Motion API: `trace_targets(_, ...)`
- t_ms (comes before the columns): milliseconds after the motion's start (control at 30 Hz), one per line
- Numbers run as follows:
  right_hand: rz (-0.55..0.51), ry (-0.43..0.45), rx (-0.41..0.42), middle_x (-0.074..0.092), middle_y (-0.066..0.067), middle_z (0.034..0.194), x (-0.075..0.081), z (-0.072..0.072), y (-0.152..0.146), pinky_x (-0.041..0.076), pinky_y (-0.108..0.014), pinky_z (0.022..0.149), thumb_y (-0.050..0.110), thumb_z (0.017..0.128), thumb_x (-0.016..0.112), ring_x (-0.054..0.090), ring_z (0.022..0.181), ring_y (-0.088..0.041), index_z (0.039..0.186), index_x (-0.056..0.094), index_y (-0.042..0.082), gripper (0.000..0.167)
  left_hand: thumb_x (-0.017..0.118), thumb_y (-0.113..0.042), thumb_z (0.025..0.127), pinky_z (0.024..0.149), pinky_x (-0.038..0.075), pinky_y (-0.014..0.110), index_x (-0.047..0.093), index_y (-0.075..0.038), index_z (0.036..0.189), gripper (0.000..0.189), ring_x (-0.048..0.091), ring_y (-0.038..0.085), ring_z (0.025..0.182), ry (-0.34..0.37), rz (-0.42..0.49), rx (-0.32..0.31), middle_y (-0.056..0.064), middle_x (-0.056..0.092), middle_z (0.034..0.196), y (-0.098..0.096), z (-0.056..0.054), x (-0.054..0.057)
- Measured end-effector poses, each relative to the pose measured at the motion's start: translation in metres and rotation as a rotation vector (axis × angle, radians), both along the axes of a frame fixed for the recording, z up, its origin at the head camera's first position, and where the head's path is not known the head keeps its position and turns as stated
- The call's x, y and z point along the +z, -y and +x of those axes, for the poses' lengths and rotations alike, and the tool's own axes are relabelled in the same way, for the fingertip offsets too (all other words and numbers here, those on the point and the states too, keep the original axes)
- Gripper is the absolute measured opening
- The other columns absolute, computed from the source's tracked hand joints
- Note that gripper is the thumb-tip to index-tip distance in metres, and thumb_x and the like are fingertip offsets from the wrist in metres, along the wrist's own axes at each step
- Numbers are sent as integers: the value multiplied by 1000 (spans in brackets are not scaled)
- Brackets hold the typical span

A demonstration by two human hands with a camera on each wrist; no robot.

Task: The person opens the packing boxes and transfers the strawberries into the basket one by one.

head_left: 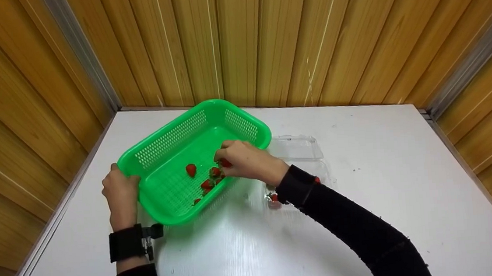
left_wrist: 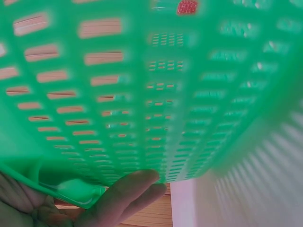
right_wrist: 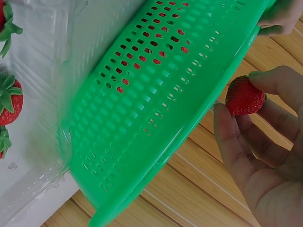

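Note:
A green plastic basket (head_left: 172, 148) with slotted walls stands on the table at a slant, its near left end lifted or tilted beside my left hand (head_left: 121, 194). That hand grips the basket's left rim, thumb over the edge; the left wrist view shows its fingers (left_wrist: 135, 189) against the slotted wall. My right hand (head_left: 248, 162) is over the basket's right side and pinches a strawberry (right_wrist: 245, 96) between thumb and fingertips. Several strawberries lie in the basket, one (head_left: 191, 170) apart from a cluster (head_left: 208, 184) along the near wall.
Right of the basket lies a clear plastic clamshell box (head_left: 297, 148), its lid laid back. A few strawberries (head_left: 274, 197) are in it, partly hidden by my right wrist. Wood-patterned panels (head_left: 238, 42) enclose the white table (head_left: 375, 167) at the back and sides.

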State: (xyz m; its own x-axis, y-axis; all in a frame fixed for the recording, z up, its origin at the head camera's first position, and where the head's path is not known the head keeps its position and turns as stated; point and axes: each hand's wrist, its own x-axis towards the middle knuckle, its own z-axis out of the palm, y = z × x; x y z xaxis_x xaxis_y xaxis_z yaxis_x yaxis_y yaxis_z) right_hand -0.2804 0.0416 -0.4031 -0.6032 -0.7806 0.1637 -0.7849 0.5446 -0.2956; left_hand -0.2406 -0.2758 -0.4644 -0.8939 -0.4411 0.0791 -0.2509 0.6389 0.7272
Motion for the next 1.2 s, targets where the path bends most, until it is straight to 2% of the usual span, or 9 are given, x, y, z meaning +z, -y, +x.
trace_targets(333,10,18,-1,67,-10,98,-5,0,2,52,-31,75,3,90,71,61,88,-20,110,74,2,20,56,2,90,88,48,68,42,23,136,53,59,56,107,6,-4,1,43,57,120,-1,0,2)
trace_targets(633,-3,52,-8,69,-14,116,-4,-1,0,54,-35,92,4,93,71,65,112,-27,117,73,3,24,55,0,91,91,47,68,40,22,139,55,57,56,110,22,6,5,43,55,124,0,1,1)
trace_targets(833,-6,34,-34,69,-11,113,-8,4,-20,55,-33,88,4,93,71,66,108,-26,115,73,4,22,55,0,90,91,46,68,43,22,135,51,58,56,109,3,8,-1,42,57,122,-1,1,2)
trace_targets(967,-36,70,-66,67,-12,115,-13,9,-39,55,-35,90,2,94,69,65,111,-27,116,73,4,22,54,1,89,87,48,67,45,22,132,49,59,54,105,-11,7,-5,42,58,118,-1,2,2)
trace_targets(1200,-82,111,-139,66,-16,113,-26,21,-73,56,-38,83,-4,91,68,67,101,-29,115,68,0,25,54,1,90,88,47,67,37,24,141,58,59,55,105,-11,-3,-15,45,56,121,0,2,0)
